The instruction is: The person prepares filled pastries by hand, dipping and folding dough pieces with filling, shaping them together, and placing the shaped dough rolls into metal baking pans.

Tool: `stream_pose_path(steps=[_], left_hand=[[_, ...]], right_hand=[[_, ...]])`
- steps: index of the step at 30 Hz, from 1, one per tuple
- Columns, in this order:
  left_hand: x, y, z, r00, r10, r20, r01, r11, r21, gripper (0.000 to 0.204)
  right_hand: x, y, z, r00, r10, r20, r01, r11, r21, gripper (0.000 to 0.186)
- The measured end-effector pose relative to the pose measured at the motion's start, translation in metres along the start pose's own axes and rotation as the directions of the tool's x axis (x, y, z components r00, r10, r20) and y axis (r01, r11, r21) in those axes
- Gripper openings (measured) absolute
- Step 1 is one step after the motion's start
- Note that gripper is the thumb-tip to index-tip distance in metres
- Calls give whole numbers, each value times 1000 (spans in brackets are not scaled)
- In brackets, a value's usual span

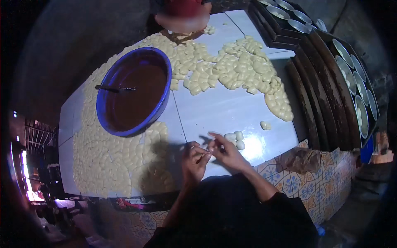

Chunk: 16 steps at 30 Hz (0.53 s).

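My left hand [193, 160] and my right hand [223, 151] meet over the white tiled table [215, 111], pinching one small pale dough piece [208, 156] between their fingertips. Just beyond my right hand lie three shaped dough pieces [236, 139]. A single dough piece [265, 125] sits farther right. Pale dough pieces in large numbers cover the table's left side [111, 161] and its far part [235, 68].
A blue basin [133, 91] of brown filling with a spoon [115, 88] in it stands left of centre. Dark trays [326, 82] holding round metal moulds [355, 78] are stacked on the right. Another person's red-clad form [182, 14] is at the far edge.
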State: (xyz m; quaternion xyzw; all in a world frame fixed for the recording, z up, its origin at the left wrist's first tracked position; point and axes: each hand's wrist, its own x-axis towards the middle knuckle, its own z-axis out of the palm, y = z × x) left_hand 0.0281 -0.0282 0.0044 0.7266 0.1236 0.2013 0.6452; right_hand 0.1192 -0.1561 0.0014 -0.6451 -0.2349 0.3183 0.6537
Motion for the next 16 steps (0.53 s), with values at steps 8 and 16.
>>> stream_pose_path(steps=[8,16], left_hand=[[6,4,-1,991,-71,-115,72,997,5,39],[24,-61,22,854,-520,-3,520,854,23,63]], right_hand=[[23,14,-44,945,-44,326,190,881,-434,77],[32,42,-70,889,-110,445,406,640,-653,77]])
